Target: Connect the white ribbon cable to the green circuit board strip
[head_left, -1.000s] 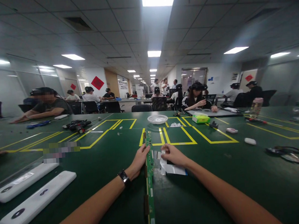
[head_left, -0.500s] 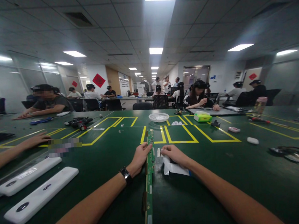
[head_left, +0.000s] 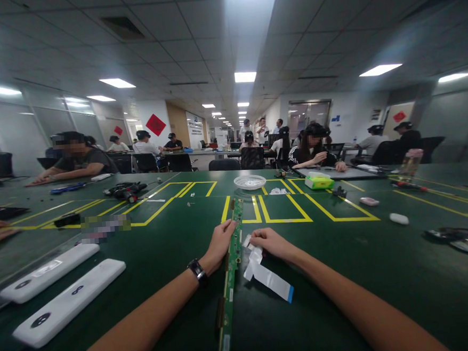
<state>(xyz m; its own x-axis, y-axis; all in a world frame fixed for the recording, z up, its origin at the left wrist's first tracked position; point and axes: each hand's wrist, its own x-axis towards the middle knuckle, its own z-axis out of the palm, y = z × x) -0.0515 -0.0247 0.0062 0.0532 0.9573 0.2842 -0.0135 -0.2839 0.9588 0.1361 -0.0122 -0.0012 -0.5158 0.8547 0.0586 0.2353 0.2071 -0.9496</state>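
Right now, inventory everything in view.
Circuit board: one, green, centre
Flat cable: one, white and blue, right of board
Table: one, green, underneath
Power strips: two, white, left
Tools: two, black-red and blue, far left
Basket: one, white, far centre
Soft pack: one, green, right of basket
Oval items: two, pink and white, right
Pink-topped bottle: one, clear, far right
Co-workers: several, mixed clothing, background
Chairs: several, black, background
Ceiling lights: several, white, overhead
Other items: several, mixed, tabletop
Wristwatch: one, black, left of board
Left hand: one, holding board
Right hand: one, holding cable
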